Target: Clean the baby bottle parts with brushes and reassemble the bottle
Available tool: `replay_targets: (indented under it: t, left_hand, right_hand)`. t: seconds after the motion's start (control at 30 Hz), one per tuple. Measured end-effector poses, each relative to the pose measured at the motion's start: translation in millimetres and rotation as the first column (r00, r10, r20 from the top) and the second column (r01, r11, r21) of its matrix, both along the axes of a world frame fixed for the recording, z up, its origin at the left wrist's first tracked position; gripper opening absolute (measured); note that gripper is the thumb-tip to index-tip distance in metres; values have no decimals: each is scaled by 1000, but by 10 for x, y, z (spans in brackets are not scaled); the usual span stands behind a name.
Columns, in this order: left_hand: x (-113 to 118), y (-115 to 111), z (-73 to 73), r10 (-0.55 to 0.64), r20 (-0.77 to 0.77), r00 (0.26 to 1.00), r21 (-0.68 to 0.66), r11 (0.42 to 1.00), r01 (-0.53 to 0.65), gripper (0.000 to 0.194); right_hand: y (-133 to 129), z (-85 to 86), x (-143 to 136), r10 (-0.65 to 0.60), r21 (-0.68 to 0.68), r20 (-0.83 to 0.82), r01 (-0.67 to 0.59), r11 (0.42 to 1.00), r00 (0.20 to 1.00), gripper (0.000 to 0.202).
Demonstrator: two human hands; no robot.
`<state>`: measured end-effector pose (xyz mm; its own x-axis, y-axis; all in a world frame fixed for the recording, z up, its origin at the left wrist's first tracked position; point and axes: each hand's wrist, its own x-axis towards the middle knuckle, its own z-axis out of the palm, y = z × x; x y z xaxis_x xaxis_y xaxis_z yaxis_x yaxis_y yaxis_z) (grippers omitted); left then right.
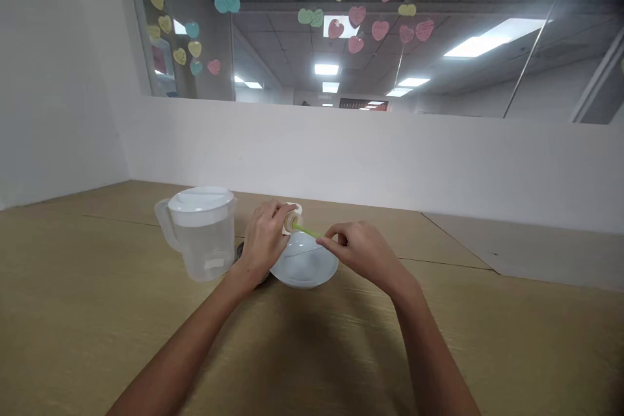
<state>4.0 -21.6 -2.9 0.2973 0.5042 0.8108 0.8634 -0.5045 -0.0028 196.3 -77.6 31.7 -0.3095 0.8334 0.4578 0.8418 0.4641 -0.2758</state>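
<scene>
My left hand (264, 234) is wrapped round a small bottle (293, 220), tipped so that its clear open mouth faces right and toward me. Between the thumb and fingers of my right hand (358, 248) is a thin green stick (307, 231), its far end in the bottle's mouth. Whether the stick is a straw or a stirrer I cannot tell. Below both hands a white bowl (305, 271) rests on the table. A dark round object (264, 278) shows partly behind my left wrist; most of it is hidden.
A clear plastic pitcher (205, 240) with a white lid and a handle stands left of my left hand. The brown table (121, 312) meets a white wall (316, 149) at the back. Above it, heart-shaped notes (380, 30) stick to a window.
</scene>
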Motion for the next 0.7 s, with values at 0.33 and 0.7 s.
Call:
replay_targets:
  t: [0.33, 0.7]
  left_hand:
    - [25, -55, 17, -85, -9, 996, -14, 996, 84, 40]
    - [-167, -58, 159, -53, 16, 998, 7, 999, 53, 33]
  right_hand:
    - [0, -4, -117, 0, 176, -31, 5, 984, 1000, 19]
    - [56, -68, -163, -230, 21, -210, 240, 971, 950, 53]
